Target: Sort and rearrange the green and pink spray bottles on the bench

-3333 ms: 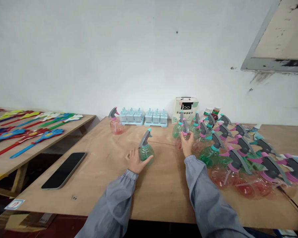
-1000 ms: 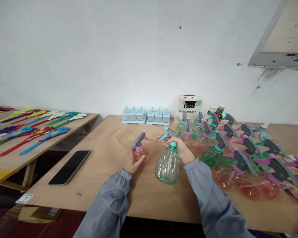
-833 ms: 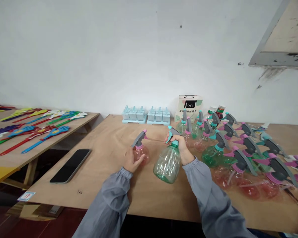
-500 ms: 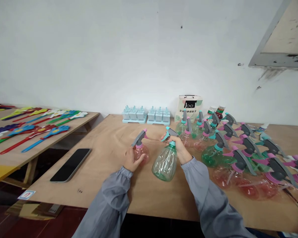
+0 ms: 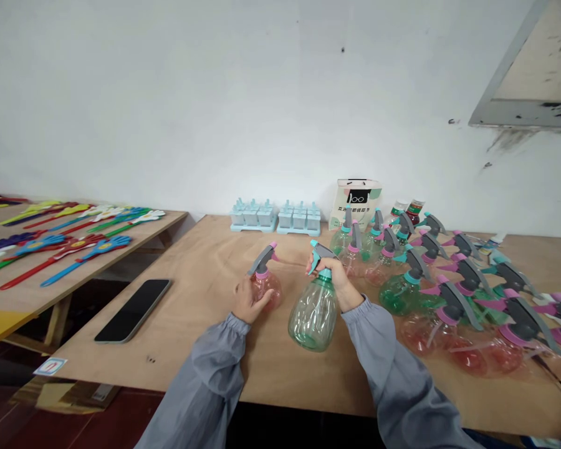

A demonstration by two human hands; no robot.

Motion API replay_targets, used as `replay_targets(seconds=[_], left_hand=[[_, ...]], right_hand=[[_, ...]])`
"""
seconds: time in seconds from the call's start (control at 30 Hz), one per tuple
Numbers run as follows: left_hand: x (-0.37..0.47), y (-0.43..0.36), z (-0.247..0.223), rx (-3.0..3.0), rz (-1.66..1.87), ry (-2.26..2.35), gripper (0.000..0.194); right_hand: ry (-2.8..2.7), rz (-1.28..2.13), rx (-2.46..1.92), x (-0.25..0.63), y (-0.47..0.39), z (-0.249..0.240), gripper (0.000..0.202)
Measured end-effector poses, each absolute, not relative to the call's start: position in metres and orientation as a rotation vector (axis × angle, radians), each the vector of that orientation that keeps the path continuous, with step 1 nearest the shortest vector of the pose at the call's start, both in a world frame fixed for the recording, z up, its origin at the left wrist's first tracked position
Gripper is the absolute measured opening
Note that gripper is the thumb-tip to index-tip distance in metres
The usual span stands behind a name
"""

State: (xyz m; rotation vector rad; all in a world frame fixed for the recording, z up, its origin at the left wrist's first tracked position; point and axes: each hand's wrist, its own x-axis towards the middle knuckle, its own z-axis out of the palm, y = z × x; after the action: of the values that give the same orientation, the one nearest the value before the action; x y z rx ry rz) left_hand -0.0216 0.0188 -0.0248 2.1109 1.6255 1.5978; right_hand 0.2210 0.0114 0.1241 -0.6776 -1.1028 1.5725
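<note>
My left hand (image 5: 250,301) is wrapped round the lower left side of a pink spray bottle (image 5: 267,290) with a grey and pink trigger head. This bottle stands upright on the wooden table (image 5: 191,324). My right hand (image 5: 339,280) is closed round the neck and trigger head of a clear green spray bottle (image 5: 312,315), its fingers behind the turquoise trigger. The green bottle leans slightly, with its base toward me. Part of the right fingers is hidden by the spray head.
Several pink and green spray bottles (image 5: 399,293) crowd the right side. Two light blue popsicle moulds (image 5: 298,219) and a paper bag (image 5: 355,206) stand by the wall. A phone (image 5: 133,312) lies at left. Hand-shaped clappers (image 5: 75,246) cover the other table.
The green spray bottle's base has swung slightly down and to the right in my right hand. The turquoise trigger sits nearer the neck. My left hand and the pink bottle have barely moved.
</note>
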Motion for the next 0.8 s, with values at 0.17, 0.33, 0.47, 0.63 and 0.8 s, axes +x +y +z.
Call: replay_targets(seconds=[0.17,0.33,0.47,0.63,0.8], left_hand=[[-0.022,0.018,-0.025,2.106,1.582,1.62,0.063],[-0.02,0.018,-0.025,2.09,1.597,1.649,0.062],[-0.02,0.019,-0.025,2.104,1.57,1.67,0.063],[-0.02,0.019,-0.026,2.104,1.562,1.695,0.064],[-0.021,0.019,-0.025,2.09,1.555,1.656,0.063]], right_hand=[[-1.157,1.557,-0.678,0.221,0.011,0.124,0.027],[-1.104,1.518,-0.698,0.22,0.012,0.124,0.029],[-1.112,1.537,-0.685,0.218,0.012,0.123,0.03],[-1.208,1.368,-0.726,0.215,0.009,0.121,0.024],[-1.276,1.251,-0.799,0.205,-0.001,0.118,0.016]])
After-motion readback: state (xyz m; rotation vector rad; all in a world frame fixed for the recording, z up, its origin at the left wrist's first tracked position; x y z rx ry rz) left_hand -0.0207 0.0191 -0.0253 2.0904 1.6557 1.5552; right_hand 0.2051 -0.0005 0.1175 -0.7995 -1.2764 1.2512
